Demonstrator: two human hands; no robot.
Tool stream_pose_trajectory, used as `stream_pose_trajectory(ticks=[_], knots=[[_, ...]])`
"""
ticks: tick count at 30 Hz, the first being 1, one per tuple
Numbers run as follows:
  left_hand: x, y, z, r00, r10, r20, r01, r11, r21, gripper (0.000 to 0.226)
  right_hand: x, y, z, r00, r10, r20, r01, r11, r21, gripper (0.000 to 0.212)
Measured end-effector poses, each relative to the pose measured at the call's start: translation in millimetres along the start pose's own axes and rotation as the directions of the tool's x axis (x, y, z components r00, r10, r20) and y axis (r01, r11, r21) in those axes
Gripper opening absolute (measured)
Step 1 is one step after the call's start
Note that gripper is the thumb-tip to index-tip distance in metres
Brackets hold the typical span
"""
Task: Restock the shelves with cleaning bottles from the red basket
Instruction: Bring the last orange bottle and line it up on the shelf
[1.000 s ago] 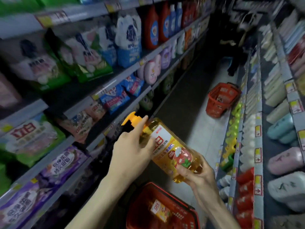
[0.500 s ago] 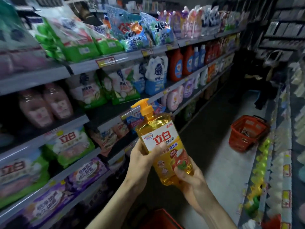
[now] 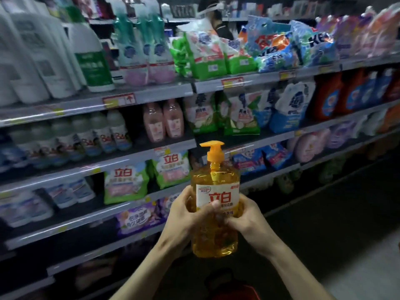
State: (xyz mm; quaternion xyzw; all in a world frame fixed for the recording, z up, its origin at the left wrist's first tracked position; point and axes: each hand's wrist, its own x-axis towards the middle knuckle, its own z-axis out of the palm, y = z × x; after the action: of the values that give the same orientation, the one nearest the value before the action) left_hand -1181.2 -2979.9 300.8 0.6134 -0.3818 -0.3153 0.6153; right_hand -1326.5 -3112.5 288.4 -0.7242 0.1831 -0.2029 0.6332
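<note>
Two hands hold the yellow pump bottle (image 3: 216,180); left hand (image 3: 186,215) curled round its left side, thumb across the label; right hand (image 3: 246,215) gripping the lower right; bottle now upright before the shelves (image 3: 151,96), above the red basket (image 3: 242,292); a second ago it lay tilted, pump leftward; seemingly ready for placing; slot not yet chosen.

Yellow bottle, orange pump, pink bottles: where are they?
Yellow bottle (image 3: 217,190): head view, on its white label.
Orange pump (image 3: 214,156): head view, on its collar.
Pink bottles (image 3: 154,126): head view, on the left one's body.
</note>
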Motion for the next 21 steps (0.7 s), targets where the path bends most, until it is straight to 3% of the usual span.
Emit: stream_pose_trajectory(ticks=[3, 7, 11, 21], knots=[[-7, 1, -27, 0.999, -0.021, -0.027, 0.021, 1.0, 0.022, 0.065, 14, -2, 33, 1.0, -0.01, -0.017, 0.01, 1.0, 0.014, 0.055], [-23, 5, -87, 0.992, -0.042, -0.115, 0.049, 0.997, 0.057, 0.078, 36, -9, 82, 1.0, 0.018, -0.006, -0.018, 0.997, 0.074, 0.075], [-54, 14, -156, 0.98, -0.073, -0.185, 0.08, 0.996, 0.032, 0.067, 63, -32, 142, 0.999, 0.01, 0.052, -0.015, 0.994, 0.105, 0.052], [-138, 53, -331, 0.93, 0.117, -0.349, -0.067, 0.986, 0.152, 0.057, 124, -105, 336, 0.955, -0.155, 0.251, 0.128, 0.984, 0.12, 0.055]])
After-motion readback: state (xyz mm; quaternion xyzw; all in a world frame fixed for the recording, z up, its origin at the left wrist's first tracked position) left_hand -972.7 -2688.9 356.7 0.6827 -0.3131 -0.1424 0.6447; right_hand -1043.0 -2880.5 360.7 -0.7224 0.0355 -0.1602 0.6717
